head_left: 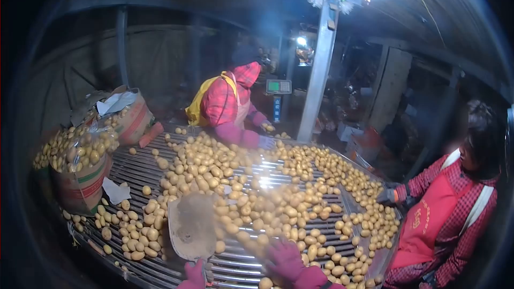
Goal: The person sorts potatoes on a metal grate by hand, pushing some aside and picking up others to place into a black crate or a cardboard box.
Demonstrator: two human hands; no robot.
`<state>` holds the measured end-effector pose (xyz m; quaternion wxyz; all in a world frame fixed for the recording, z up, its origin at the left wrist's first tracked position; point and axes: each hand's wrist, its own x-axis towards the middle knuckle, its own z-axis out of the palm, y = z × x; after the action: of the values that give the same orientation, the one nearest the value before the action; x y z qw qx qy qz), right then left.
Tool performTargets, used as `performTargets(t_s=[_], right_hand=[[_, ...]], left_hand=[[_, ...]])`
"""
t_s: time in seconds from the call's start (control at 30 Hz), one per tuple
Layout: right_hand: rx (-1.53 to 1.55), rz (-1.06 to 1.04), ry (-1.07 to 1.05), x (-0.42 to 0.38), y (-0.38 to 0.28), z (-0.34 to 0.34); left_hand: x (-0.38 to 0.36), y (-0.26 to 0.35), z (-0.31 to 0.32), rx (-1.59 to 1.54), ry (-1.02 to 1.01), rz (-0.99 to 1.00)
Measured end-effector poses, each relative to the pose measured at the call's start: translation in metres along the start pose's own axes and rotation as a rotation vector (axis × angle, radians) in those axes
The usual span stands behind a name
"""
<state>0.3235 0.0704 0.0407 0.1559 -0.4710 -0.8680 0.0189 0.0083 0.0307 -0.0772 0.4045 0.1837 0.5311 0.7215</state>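
A metal scoop (191, 230) with a brown, worn blade rests among potatoes (201, 160) on the slatted metal table (235, 270). At the bottom edge of the view, my left hand (195, 274), in a magenta glove, is closed round the scoop's handle. My right hand (285, 259), gloved in the same colour, is over the slats beside the potatoes, right of the scoop. Its fingers look spread, slightly blurred, and nothing shows in them.
Across the table a person in a red checked jacket (222, 104) handles potatoes. Another in a red apron (420, 225) reaches in from the right. Full potato sacks (83, 190) stand at left. A metal post (319, 69) and a scale display (279, 86) are behind.
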Motion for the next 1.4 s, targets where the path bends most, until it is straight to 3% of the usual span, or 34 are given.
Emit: performTargets(t_s=[0.03,0.07,0.13,0.17,0.23,0.3,0.37,0.6,1.1,1.17,1.23,1.3,1.37,1.4], right_hand=[[-0.054,0.016,-0.009,0.007,0.005,0.008],[0.010,0.058,-0.070,0.013,0.010,0.009],[0.043,0.067,-0.031,0.018,0.017,0.016],[0.073,0.083,0.006,0.017,0.022,0.022],[0.202,0.139,-0.114,0.017,0.034,0.047],[0.233,0.141,-0.053,0.012,0.033,0.046],[0.242,0.141,0.042,0.011,0.029,0.039],[0.145,0.232,-0.066,0.015,0.027,0.032],[0.179,0.193,0.006,0.011,0.020,0.036],[0.182,0.248,-0.015,0.017,0.015,0.036],[0.114,0.156,0.026,0.024,0.022,0.025],[0.041,0.096,-0.105,0.031,0.038,0.015],[0.069,0.179,-0.004,0.044,0.053,0.011],[0.064,0.349,-0.165,0.062,0.073,0.003]], left_hand=[[-0.032,0.067,0.022,0.076,-0.057,-0.295],[-0.015,0.040,0.001,0.076,-0.057,-0.290],[0.027,-0.034,-0.052,0.110,-0.108,-0.084],[0.021,-0.021,-0.043,0.126,-0.116,-0.115],[0.010,0.012,-0.010,0.134,-0.112,-0.273],[0.006,0.030,0.018,0.157,-0.126,-0.359],[0.006,0.033,0.029,0.183,-0.137,-0.402],[0.007,0.033,0.044,0.248,-0.145,-0.491],[0.002,0.033,0.032,0.233,-0.154,-0.535],[-0.007,0.032,0.005,0.222,-0.139,-0.502],[-0.011,0.023,-0.023,0.200,-0.122,-0.392],[-0.019,0.037,-0.031,0.204,-0.090,-0.332],[-0.028,0.066,-0.002,0.210,-0.165,-0.589],[-0.032,0.063,0.007,0.152,-0.104,-0.620]])
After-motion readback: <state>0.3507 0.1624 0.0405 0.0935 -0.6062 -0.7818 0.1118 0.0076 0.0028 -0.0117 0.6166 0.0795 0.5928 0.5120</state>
